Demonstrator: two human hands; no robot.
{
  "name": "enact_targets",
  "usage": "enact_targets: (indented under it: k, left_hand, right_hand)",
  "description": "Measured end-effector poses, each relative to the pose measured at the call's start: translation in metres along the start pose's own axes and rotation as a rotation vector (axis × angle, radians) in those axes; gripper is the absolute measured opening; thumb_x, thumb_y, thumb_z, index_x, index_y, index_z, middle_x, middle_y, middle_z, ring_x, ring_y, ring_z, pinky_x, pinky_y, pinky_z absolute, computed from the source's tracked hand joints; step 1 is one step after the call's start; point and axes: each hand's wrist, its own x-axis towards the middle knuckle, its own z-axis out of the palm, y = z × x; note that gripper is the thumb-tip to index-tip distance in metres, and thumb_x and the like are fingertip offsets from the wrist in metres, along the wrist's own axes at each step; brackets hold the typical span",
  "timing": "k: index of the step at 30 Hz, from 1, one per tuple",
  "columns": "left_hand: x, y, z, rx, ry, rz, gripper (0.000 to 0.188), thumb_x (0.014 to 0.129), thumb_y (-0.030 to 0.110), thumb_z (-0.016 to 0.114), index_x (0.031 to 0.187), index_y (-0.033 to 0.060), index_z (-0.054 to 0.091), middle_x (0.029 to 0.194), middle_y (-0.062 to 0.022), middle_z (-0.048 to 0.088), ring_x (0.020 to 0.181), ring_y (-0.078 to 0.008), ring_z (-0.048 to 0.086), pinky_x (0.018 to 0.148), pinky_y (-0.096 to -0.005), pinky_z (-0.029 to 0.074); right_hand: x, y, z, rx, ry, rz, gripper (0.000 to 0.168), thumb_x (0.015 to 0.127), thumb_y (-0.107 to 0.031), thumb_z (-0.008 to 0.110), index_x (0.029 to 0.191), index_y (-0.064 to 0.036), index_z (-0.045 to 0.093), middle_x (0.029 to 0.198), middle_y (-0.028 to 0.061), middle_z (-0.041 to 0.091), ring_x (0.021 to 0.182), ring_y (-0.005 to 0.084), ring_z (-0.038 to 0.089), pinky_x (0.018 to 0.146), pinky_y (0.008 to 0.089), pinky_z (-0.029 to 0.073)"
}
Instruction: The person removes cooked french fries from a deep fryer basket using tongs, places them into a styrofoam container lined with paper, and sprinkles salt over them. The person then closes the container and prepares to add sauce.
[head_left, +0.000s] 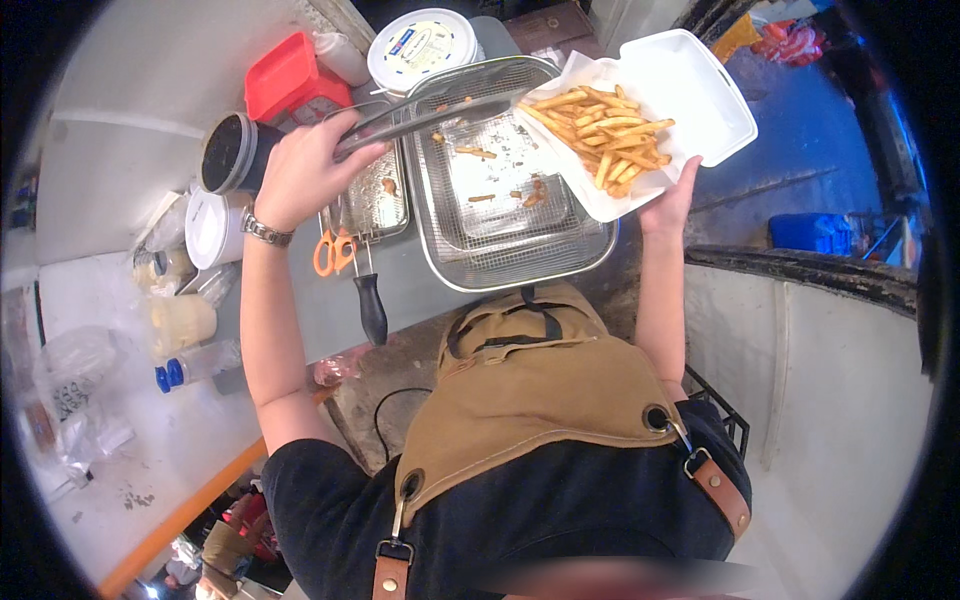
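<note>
My left hand (307, 165), with a metal watch at the wrist, grips metal tongs (442, 109). The tongs reach right across a large rectangular wire-mesh basket (517, 262), their far end beside the paper in an open white foam clamshell box (694, 97). French fries (607, 135) lie on that paper. My right hand (667, 202) holds the box from below, at its near right side, with most fingers hidden. A few fry pieces (476, 152) are scattered in the large basket. Left of it sits a smaller wire fry basket (375, 195) with a black handle (370, 307).
Orange-handled scissors (334, 251) lie by the smaller basket. A dark-filled jar (229, 154), a white-lidded tub (214, 225) and a red plastic container (289, 79) stand left. A large lidded tub (421, 51) is behind. Bottles and bags lie on the left counter (172, 450).
</note>
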Motion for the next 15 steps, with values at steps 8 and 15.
enact_targets:
  k: [8, 15]
  left_hand:
    - [0.013, -0.068, 0.087, 0.252, -0.178, 0.098, 0.037, 0.077, 0.042, 0.062, 0.098, 0.012, 0.061, 0.069, -0.0124, 0.064, 0.066, -0.0308, 0.063, 0.058, -0.0416, 0.048]
    - [0.04, -0.08, 0.105, 0.238, -0.223, 0.183, 0.036, 0.08, 0.043, 0.058, 0.099, 0.0123, 0.062, 0.069, -0.0138, 0.063, 0.068, -0.0309, 0.062, 0.059, -0.0419, 0.048]
  right_hand:
    - [-0.004, -0.009, -0.004, -0.03, 0.078, -0.036, 0.065, 0.095, -0.051, 0.022, 0.139, -0.003, 0.021, 0.142, 0.0134, 0.029, 0.129, 0.0285, 0.031, 0.106, 0.041, 0.028]
    - [-0.01, -0.011, 0.007, -0.059, 0.084, -0.041, 0.064, 0.096, -0.049, 0.022, 0.139, -0.003, 0.021, 0.142, 0.0138, 0.029, 0.13, 0.0285, 0.031, 0.106, 0.0407, 0.028]
